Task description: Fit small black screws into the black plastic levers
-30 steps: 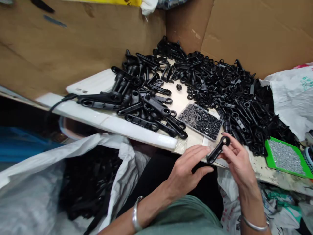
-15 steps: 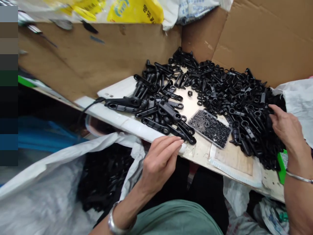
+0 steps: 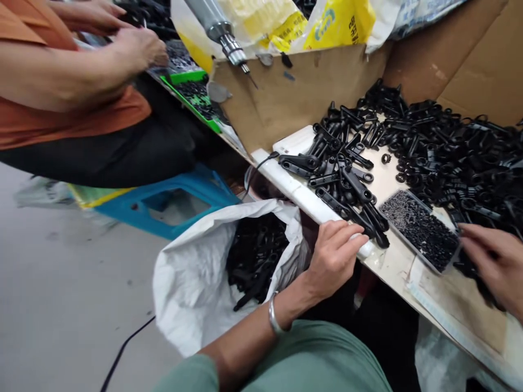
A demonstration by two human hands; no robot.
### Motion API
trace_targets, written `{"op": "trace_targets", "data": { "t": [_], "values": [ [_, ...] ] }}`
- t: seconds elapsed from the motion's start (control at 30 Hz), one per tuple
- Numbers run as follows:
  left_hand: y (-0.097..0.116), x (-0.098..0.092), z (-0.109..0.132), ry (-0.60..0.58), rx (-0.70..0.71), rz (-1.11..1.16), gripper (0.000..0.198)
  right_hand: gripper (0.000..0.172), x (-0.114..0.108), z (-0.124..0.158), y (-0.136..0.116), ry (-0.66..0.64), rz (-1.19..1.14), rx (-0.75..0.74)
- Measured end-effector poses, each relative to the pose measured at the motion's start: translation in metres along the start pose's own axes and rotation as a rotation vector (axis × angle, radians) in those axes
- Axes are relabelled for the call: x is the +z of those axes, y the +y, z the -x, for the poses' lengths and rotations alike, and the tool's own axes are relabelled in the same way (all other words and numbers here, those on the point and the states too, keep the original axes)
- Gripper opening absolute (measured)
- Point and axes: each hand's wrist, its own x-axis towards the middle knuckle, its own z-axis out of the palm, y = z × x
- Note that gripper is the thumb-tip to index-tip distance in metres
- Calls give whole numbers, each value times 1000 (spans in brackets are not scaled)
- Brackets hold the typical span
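Observation:
My left hand (image 3: pixel 333 258) is at the table's front edge, its fingers closed over the white edge strip (image 3: pixel 304 190). Just beyond its fingertips lies a heap of long black plastic crank-like arms with ringed ends (image 3: pixel 355 182). At the right, my right hand (image 3: pixel 496 261) is beside a shallow clear tray (image 3: pixel 414 256) of small black screws (image 3: pixel 429 231). Its thumb and fingertips come together by the tray's right side. Blur hides whatever is between them. A large pile of black plastic parts (image 3: pixel 457 152) lies behind this hand.
A white sack (image 3: pixel 192 283) of black parts stands below the table at left. A power screwdriver (image 3: pixel 229 41) hangs over the cardboard divider (image 3: pixel 261 109). Beyond, a co-worker's hands (image 3: pixel 139 46) work near a green tray (image 3: pixel 192 103). A blue stool (image 3: pixel 163 204) stands on the floor.
The view has swung left, bringing the co-worker and stool into sight. My right hand has moved from the far right pile to the tray's side. My left hand stays at the edge, fingers more bent.

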Motion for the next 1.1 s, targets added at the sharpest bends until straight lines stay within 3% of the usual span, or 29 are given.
{"op": "trace_targets", "data": {
  "t": [0.1,0.23,0.37,0.47,0.53,0.67,0.83,0.97,1.1],
  "values": [
    [2,-4,1,-20,15,-23,18,33,36,-15,-58,-72,-152,-177],
    [1,-10,0,-37,-16,-31,17,31,62,-25,-89,-105,-124,-153],
    [1,-10,1,-27,-36,-32,17,30,71,-29,-90,-148,-158,-96],
    [5,-5,1,-87,-34,-50,15,33,80,-25,-81,-87,-113,-155],
    [8,-1,-1,-111,42,-85,17,38,91,-23,-69,10,-49,-213],
    [8,3,-5,-172,222,-164,26,40,111,-27,-54,83,16,-327],
    [11,6,0,-258,221,-196,28,37,93,-31,-74,109,26,-310],
    [10,13,4,-269,158,-179,21,31,67,-33,-92,128,229,-288],
    [11,15,3,-254,127,-160,19,35,52,-20,-87,68,297,-275]
  ]
}}
